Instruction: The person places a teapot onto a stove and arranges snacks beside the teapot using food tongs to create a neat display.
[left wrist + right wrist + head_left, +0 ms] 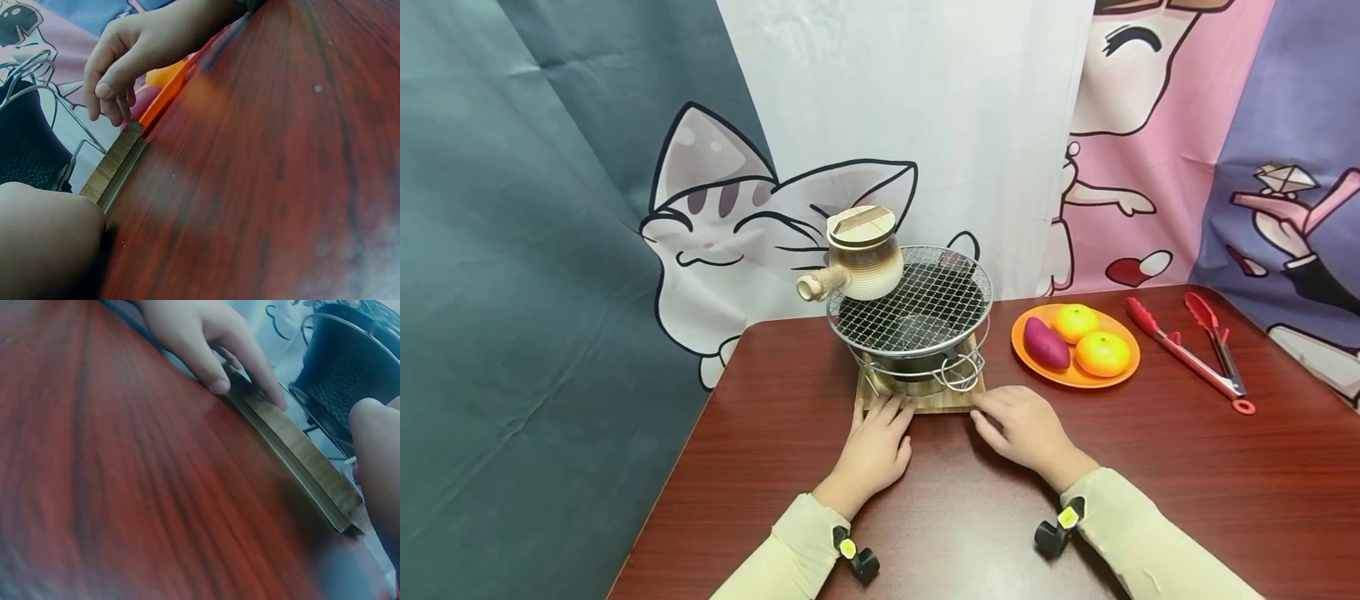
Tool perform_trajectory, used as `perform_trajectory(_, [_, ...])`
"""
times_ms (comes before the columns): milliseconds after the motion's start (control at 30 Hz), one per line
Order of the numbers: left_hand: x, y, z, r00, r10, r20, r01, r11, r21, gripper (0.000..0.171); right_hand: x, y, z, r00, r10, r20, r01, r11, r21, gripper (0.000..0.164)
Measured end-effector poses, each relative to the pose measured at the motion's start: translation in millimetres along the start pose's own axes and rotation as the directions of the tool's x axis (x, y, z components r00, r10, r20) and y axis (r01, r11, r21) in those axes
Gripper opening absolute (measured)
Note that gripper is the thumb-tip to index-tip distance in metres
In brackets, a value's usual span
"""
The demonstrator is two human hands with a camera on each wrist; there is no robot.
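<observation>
A dark round stove (917, 365) topped by a wire grill (925, 308) stands on a square wooden board (943, 402). On the grill's left side sits a cream and brown teapot (872, 271) with a wooden lid and a side handle wrapped in cord. My left hand (874, 446) has its fingers spread over the board's front left part; from the right wrist view, its thumb lies at the board's front edge (287, 440). At the front right corner is my right hand (1022, 427), its fingers loosely bent beside the board (115, 162).
Right of the stove, an orange plate (1075, 381) carries a purple sweet potato (1047, 343) and two orange citrus fruits (1102, 354). Farther right lie red-tipped tongs (1195, 358), spread apart. Behind the dark red table (760, 467) hangs a cartoon-printed curtain (955, 108).
</observation>
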State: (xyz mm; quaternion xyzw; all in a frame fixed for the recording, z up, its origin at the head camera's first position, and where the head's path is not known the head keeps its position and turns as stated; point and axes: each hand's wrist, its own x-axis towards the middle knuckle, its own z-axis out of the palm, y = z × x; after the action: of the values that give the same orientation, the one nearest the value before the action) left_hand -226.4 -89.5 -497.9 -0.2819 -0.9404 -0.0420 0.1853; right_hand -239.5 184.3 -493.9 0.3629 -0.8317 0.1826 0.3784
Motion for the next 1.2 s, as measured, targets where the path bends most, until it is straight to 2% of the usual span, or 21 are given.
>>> perform_trajectory(267, [-0.1, 1.5, -1.9, 1.0, 0.006, -0.011, -0.006, 1.0, -0.01, 0.059, -1.8, 8.8, -7.4, 0.998, 0.065, 0.008, -0.065, 0.998, -0.011, 0.03])
perform_trajectory(700, [-0.5, 1.7, -3.3, 1.0, 0.006, -0.008, -0.006, 1.0, -0.001, 0.058, -6.4, 29.8, -21.4, 0.984, 0.159, 0.083, -0.154, 0.986, -0.067, 0.036])
perform_trajectory(933, [-0.8, 0.6, -2.1, 1.0, 0.011, 0.003, -0.011, 1.0, 0.014, 0.055, -5.1, 39.8, -29.8, 0.981, 0.167, 0.099, -0.16, 0.984, -0.076, 0.038])
perform_trajectory(1200, [-0.1, 0.8, -1.0, 1.0, 0.009, 0.014, -0.01, 1.0, 0.009, 0.054, -7.3, 47.8, -41.2, 0.968, 0.214, 0.131, -0.203, 0.974, -0.097, 0.04])
